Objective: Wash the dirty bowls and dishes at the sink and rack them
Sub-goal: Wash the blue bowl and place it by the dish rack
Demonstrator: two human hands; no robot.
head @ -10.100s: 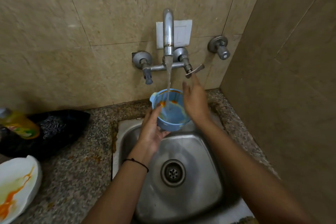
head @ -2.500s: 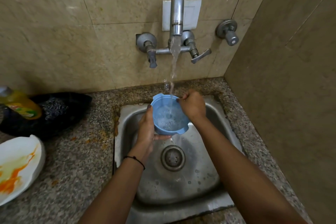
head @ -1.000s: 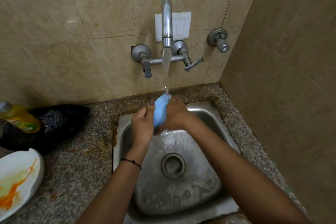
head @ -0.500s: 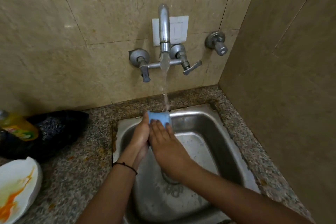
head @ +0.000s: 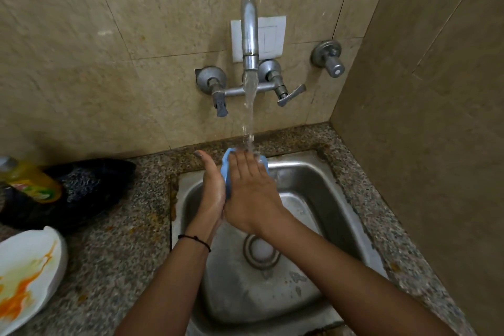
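Bowl (head: pixel 225 175), blue: mid-rinse, pressed between your left grip (head: pixel 210 191) and right grip (head: pixel 251 191), both flat-fingered, unclenched; stained plate (head: pixel 27 275) unwashed.

A: Over the sink (head: pixel 335 199)?
B: A bowl (head: pixel 225 172), sandwiched between the left hand (head: pixel 211 194) on its left and the right hand (head: pixel 252 196) flat against its right, directly under the tap (head: pixel 249 35) and in the stream of water (head: pixel 249 123).
A: Below them?
B: The drain (head: pixel 260 251), in the middle of the basin floor, nearer than the hands.
A: On the wall behind?
B: Tap at the centre, a switch plate (head: pixel 272 35) behind its spout, a separate valve (head: pixel 328 58) to the right.
A: Left of the sink?
B: On the counter (head: pixel 114 254): a bag (head: pixel 90 188) against the wall, a bottle (head: pixel 32 183) lying on its left part, a plate (head: pixel 27 275) in front of both, at the near left edge of view
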